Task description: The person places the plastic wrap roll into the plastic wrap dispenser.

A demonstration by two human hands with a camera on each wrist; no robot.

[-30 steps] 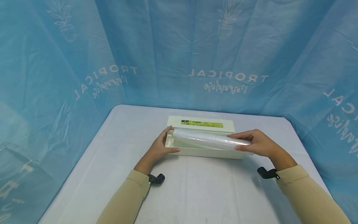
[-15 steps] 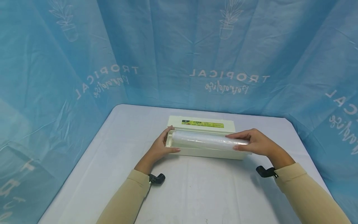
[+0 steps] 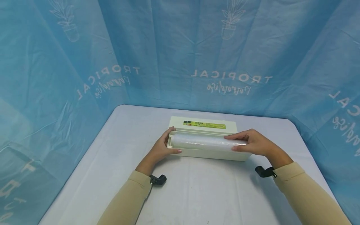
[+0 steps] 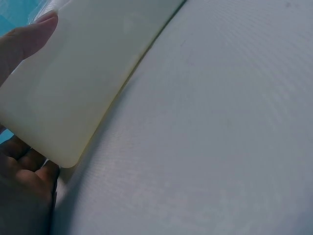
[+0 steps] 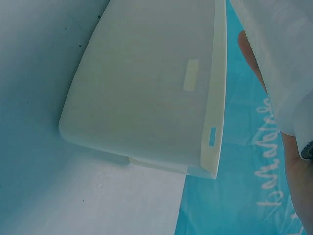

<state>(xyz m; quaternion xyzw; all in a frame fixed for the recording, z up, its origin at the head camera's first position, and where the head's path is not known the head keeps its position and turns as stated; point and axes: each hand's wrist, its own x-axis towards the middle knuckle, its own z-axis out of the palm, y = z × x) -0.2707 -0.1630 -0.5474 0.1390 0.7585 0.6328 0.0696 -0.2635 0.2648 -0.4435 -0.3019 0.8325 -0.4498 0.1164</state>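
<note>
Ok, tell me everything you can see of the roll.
The roll is a long whitish cylinder, glossy and plastic-looking, with bright reflections. It runs lengthwise along the open pale box, left end between the walls, right end raised above the rim. The right hand grips it near that end. Whether its left end touches the box is unclear.

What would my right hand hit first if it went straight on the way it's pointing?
Your right hand holds the shiny roll, whose far end would likely meet the left end of the box first, though depth there is unclear.
</note>
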